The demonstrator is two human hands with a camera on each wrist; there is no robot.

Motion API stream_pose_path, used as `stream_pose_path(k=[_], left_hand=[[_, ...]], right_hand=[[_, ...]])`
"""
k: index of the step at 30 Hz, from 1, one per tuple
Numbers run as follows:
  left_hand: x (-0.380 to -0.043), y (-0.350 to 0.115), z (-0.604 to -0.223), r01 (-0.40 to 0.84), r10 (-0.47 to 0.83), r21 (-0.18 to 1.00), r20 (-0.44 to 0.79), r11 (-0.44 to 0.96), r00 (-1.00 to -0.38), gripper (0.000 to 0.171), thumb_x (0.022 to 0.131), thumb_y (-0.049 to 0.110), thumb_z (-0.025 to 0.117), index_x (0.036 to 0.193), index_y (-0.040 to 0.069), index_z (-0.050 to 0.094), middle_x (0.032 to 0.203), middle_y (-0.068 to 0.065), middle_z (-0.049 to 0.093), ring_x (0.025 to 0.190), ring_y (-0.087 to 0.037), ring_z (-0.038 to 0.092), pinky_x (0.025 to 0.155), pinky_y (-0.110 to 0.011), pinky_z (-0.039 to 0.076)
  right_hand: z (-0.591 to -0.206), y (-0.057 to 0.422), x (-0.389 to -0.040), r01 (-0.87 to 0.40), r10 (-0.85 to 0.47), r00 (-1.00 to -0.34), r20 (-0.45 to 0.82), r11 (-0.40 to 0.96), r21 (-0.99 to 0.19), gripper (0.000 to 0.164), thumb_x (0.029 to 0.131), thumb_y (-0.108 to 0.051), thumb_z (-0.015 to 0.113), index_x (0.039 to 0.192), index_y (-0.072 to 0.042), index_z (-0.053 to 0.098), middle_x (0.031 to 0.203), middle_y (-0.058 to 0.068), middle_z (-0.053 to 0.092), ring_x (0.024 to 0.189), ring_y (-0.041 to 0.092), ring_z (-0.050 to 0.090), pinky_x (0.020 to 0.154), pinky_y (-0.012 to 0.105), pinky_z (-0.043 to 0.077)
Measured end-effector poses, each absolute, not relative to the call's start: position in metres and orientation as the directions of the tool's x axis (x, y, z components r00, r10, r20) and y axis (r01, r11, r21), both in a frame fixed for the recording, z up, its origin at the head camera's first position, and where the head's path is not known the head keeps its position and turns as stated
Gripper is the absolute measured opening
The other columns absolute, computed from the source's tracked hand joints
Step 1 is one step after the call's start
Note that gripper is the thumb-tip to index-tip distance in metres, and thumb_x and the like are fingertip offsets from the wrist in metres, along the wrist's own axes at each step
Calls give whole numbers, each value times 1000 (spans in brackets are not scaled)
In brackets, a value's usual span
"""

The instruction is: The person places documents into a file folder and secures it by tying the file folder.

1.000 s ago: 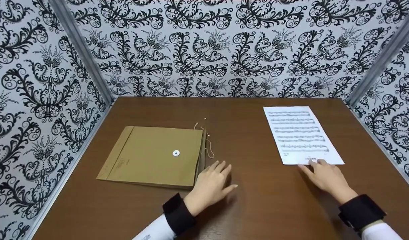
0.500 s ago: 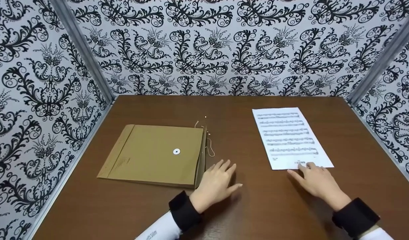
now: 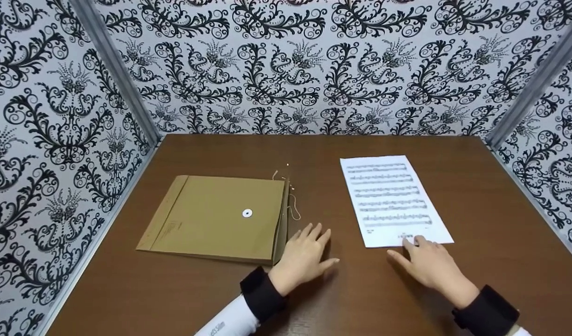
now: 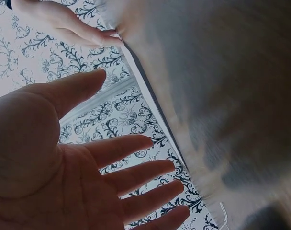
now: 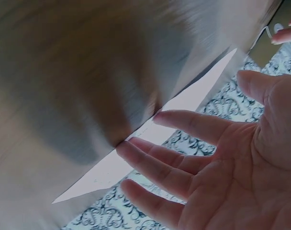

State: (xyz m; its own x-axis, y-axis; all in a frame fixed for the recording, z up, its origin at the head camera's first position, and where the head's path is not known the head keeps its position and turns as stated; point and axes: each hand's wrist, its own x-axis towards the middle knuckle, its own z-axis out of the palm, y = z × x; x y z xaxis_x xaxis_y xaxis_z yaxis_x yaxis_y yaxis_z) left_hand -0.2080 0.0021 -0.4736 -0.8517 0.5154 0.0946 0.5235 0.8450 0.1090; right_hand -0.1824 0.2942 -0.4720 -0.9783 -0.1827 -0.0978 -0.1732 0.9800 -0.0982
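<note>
A white sheet of printed music (image 3: 386,200) lies flat on the right half of the brown table. The fingertips of my right hand (image 3: 428,263) press on its near edge, fingers spread. In the right wrist view those fingers (image 5: 155,167) touch the sheet (image 5: 193,98). My left hand (image 3: 302,254) is held with its fingers fairly straight beside the near right corner of a tan paper envelope (image 3: 216,219). Nothing is in the left palm (image 4: 30,148) in the left wrist view. The envelope's right end gapes a little and bears a white button (image 3: 247,213).
A loose white string (image 3: 295,210) trails from the envelope's right end onto the table (image 3: 332,298). Patterned panels (image 3: 286,70) stand along the back, left and right, joined by grey corner posts (image 3: 118,74).
My right hand has slid the music sheet to the left and slightly nearer. My left hand has shifted a little to the right, and the envelope stays in place.
</note>
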Motion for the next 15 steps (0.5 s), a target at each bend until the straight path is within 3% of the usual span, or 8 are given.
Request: stream_pose_path(k=[15], left_hand=[[-217, 15, -472, 482, 494, 136, -71, 866, -867, 77, 94, 60, 63, 155, 16, 47, 161, -11, 46, 150, -30, 45, 120, -47, 43]], right_hand=[[-468, 265, -166, -186, -208, -965, -161, 972, -141, 72, 102, -59, 47, 136, 3, 62, 130, 34, 59, 112, 48, 64, 98, 62, 49]])
